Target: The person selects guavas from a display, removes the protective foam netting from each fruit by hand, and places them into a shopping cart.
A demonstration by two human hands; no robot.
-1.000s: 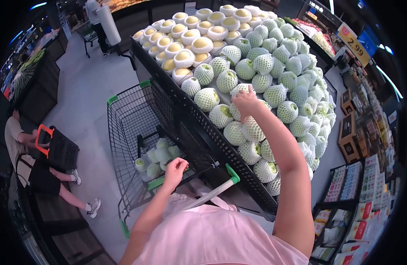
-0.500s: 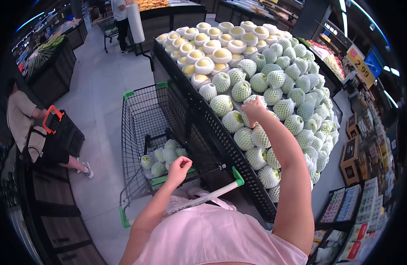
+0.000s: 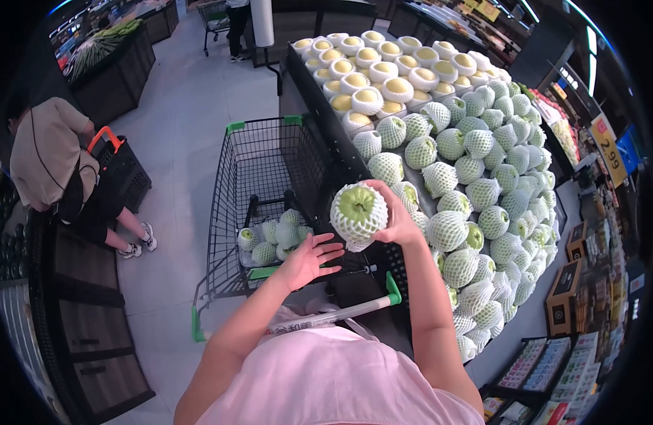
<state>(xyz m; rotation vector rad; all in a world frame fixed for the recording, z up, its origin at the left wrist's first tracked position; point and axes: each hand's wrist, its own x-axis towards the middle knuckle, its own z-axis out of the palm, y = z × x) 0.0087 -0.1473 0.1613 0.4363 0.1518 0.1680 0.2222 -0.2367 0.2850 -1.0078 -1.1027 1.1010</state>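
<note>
A green fruit in a white foam net is in my right hand, raised beside the display edge, its stem side facing me. My left hand is just left of it, palm up with fingers spread and nothing in it. Below and left stands a black wire cart with green corners; several netted green fruits lie in its near end. On the right, a sloped display holds many netted green fruits, with yellow fruits in white foam behind them.
A person in a beige top with a black basket stands at the left by a dark shelf. Another person is at the far end, near a cart. The cart handle crosses in front of my body. Cardboard boxes stand right.
My right hand has come back from the display, now with a netted fruit in it. My left hand has opened and moved right, towards the fruit. The person at left has shifted and turned away.
</note>
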